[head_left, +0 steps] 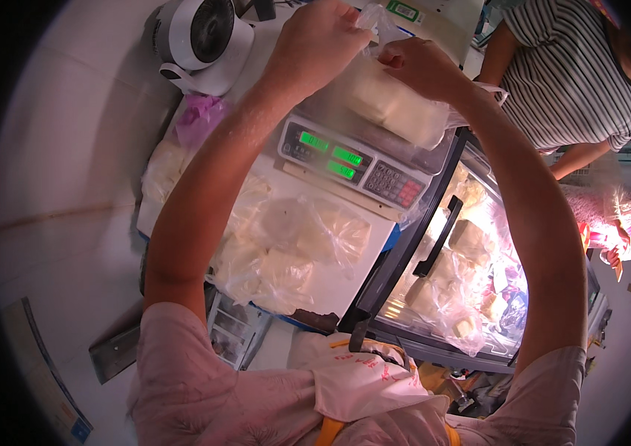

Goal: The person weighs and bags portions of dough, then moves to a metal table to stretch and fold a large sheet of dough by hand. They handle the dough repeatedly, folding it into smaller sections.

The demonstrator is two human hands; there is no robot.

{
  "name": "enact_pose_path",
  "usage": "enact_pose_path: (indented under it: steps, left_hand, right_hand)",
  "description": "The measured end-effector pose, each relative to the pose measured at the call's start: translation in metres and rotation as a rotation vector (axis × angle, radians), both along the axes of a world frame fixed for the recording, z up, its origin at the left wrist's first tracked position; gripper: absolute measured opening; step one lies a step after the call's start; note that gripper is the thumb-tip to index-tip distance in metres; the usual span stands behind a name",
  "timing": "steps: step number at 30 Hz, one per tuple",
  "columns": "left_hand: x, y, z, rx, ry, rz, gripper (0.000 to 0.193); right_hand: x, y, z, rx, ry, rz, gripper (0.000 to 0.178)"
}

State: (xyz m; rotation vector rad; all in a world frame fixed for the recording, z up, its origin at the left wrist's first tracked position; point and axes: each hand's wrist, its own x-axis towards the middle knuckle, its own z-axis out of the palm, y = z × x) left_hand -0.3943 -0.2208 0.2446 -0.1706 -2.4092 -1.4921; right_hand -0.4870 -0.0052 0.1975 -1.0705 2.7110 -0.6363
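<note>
My left hand [323, 41] and right hand [416, 65], fingers pinched shut on the neck of the clear bag [393, 104] resting on the scale [353, 160], should, I judge, twist evenly while leaving its weight on the pan.

I see a white bench [345, 279] carrying a grey electronic scale [353, 160] near its centre. At seven o'clock from the scale lie clear bags of pale blocks [286, 253]. A white fan [200, 41] stands at eleven o'clock, a purple bag [200, 115] just below it.
</note>
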Motion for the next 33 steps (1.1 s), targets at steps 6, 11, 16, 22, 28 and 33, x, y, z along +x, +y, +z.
enact_pose_path:
  steps: [6, 11, 16, 22, 28, 33]
  left_hand:
    - [-0.005, -0.007, -0.004, 0.013, 0.008, -0.008, 0.026]
    - [0.001, -0.014, 0.007, 0.126, 0.117, -0.034, 0.031]
    - [-0.004, -0.011, 0.034, 0.560, 0.120, -0.401, 0.051]
    - [0.018, -0.002, 0.043, 1.055, -0.448, -0.941, 0.057]
    - [0.032, -0.002, 0.031, 0.789, -0.439, -0.810, 0.044]
    - [0.055, -0.007, 0.033, 0.878, -0.570, -0.637, 0.042]
  right_hand:
    - [0.028, 0.007, 0.057, 0.011, 0.075, 0.063, 0.025]
    - [0.062, 0.006, 0.132, 0.079, 0.235, -0.052, 0.028]
    - [0.069, 0.002, 0.188, -0.151, 0.030, 0.050, 0.026]
    - [0.097, -0.004, 0.195, -0.278, -0.107, -0.163, 0.035]
    - [0.085, -0.002, 0.177, -0.193, -0.116, -0.083, 0.038]
    - [0.081, -0.009, 0.171, -0.214, -0.162, 0.047, 0.034]
